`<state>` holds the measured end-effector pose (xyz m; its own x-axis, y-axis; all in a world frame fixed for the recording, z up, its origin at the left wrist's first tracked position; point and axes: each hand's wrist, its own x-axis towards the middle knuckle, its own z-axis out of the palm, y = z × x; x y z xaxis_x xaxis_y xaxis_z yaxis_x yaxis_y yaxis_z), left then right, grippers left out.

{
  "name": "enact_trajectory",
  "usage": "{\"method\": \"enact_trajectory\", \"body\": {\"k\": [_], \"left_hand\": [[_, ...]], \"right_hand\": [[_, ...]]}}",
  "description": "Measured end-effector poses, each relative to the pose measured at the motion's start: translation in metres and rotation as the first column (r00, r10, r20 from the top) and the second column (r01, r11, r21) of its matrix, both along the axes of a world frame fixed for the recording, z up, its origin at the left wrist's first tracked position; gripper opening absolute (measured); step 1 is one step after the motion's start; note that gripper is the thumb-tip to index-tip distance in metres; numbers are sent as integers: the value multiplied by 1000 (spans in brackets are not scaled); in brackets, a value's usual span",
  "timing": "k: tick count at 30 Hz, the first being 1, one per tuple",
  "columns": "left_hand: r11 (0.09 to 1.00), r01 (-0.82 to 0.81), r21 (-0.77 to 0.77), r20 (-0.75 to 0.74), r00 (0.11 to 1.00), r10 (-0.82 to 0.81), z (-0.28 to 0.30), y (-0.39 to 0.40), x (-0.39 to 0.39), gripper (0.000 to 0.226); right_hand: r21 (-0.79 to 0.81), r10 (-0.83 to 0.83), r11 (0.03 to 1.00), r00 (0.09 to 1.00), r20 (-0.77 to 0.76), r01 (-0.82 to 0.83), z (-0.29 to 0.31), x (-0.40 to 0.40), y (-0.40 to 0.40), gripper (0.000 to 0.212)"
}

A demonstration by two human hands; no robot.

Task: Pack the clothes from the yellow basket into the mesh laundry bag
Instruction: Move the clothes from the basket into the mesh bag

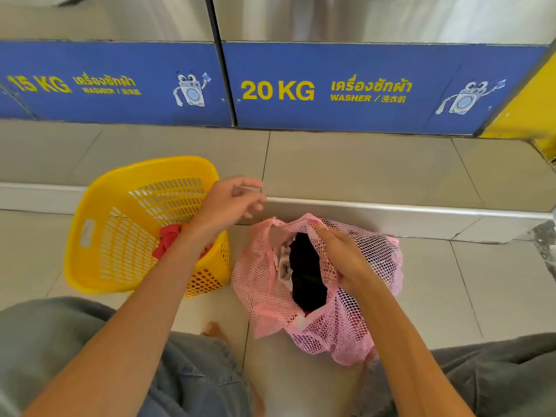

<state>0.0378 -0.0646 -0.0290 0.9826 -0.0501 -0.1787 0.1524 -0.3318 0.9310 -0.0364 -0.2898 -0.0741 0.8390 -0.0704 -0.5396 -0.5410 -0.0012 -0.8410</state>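
- Pink mesh laundry bag [355,326] on floor, right of yellow basket [99,236]; holds black and pale clothes.
- Basket holds red clothes [168,239].
- Right hand [343,254] grips bag rim; left hand [228,203] loose, empty.

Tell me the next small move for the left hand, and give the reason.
Probably lower the left hand into the yellow basket and grip the red garment. That hand hangs empty, fingers loosely curled, just above the basket's rim, and clothes remain inside. The right hand grips the rim of the pink mesh laundry bag, holding its mouth open, with dark and pale clothes already in it.
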Motion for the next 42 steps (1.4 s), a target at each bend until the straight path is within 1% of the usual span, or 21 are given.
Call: {"method": "enact_trajectory", "body": {"k": [3,5,6,9,10,11,12,14,15,16,18,19,21,22,23,25,28,32,36,39,42], "left_hand": [[954,-295,-57,-34,955,293,-6,38,11,12],[899,-430,82,-82,896,436,-24,62,17,10],[885,-423,196,-104,888,447,-37,72,19,9],[887,-211,411,-259,906,335,-76,91,19,15],[882,-125,454,-313,905,290,-88,96,19,10],[898,-51,436,-371,899,232,-98,100,19,7],[927,4,376,-419,892,166,-107,103,22,20],[946,85,313,-433,899,63,-119,106,29,68],[926,127,356,-416,909,36,-123,105,33,89],[902,156,402,-406,913,23,-129,105,38,98],[872,182,454,-421,907,29,-140,102,49,98],[829,224,513,-440,898,30,-145,101,55,99],[657,360,662,-482,876,5,-156,103,63,105],[607,403,685,-493,870,-20,-161,104,65,106],[613,399,682,-483,875,-32,-163,104,66,102],[672,279,686,-360,933,-20,-170,109,67,86],[684,145,715,-221,975,25,-171,116,66,67],[707,-2,707,-157,975,160,-159,120,63,58],[711,-215,669,-67,936,347,-118,121,63,49],[733,-444,515,14,860,511,-65,122,57,42],[798,-583,154,-65,799,597,-2,121,38,34]], "right_hand": [[28,-5,1000,1000,-8,5,0,3,7,28],[60,-19,998,1000,-23,20,1,6,9,27],[69,-28,997,999,-29,30,0,9,9,28],[100,-37,994,998,-56,42,-4,17,10,32],[113,-38,993,997,-64,45,-6,18,10,33],[125,-32,991,997,-71,41,-9,20,10,34],[131,-21,991,997,-77,31,-12,21,10,34],[140,-7,990,996,-90,19,-17,24,11,36],[142,-5,990,995,-96,19,-18,25,11,35],[142,-9,990,995,-100,23,-20,27,11,35],[142,-25,989,993,-116,41,-24,30,11,36],[143,-29,989,991,-129,48,-26,32,10,38],[147,-18,988,989,-146,40,-29,34,9,40],[152,-11,988,989,-151,34,-30,34,9,38],[156,-8,987,988,-156,33,-31,35,8,37],[144,-15,989,987,-163,39,-33,36,9,36],[110,-18,993,984,-175,38,-33,36,9,39],[79,-33,996,988,-152,45,-28,34,12,41],[72,-66,995,989,-129,76,-24,28,13,41],[59,-58,996,992,-112,65,-17,23,15,43],[60,-56,996,996,-65,60,-10,17,14,46]]}}
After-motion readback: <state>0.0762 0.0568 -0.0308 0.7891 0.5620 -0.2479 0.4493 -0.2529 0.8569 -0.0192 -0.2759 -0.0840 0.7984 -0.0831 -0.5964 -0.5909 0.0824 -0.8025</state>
